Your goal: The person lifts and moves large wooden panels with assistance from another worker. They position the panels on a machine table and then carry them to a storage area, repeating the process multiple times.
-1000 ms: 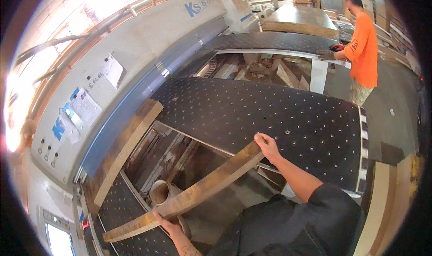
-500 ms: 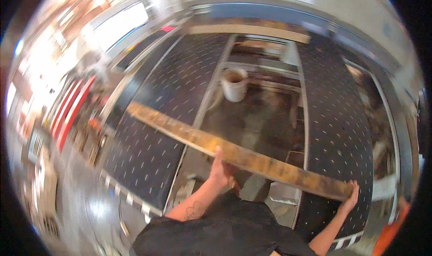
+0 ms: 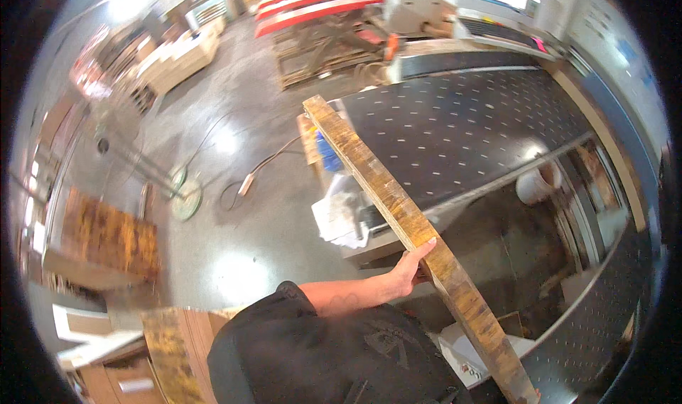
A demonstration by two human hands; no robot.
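Note:
My left hand [image 3: 412, 268] is closed around the middle of a long wooden plank [image 3: 399, 204], thumb on top and fingers underneath. The plank has a mottled yellow-brown face and a pale layered edge. It slants from above the black slotted table [image 3: 455, 127] down to the lower edge of the view. At its near end only a bit of my right hand [image 3: 537, 395] shows, against the plank's corner; the rest is cut off. White crumpled cloth or paper [image 3: 341, 216] hangs at the table's corner, below the plank's far half.
A white bucket [image 3: 538, 185] stands in the gap between table sections. At left is a stack of mottled boards [image 3: 106, 237], with more boards [image 3: 170, 347] near my left side. A round-based stand [image 3: 186, 197] and a cable [image 3: 249, 180] are on the floor. Red rails [image 3: 320, 10] stand beyond.
My view has swung to the left, bringing the floor and stacked boards into sight. The plank has turned with me, still in my left hand; my right hand has mostly left the view.

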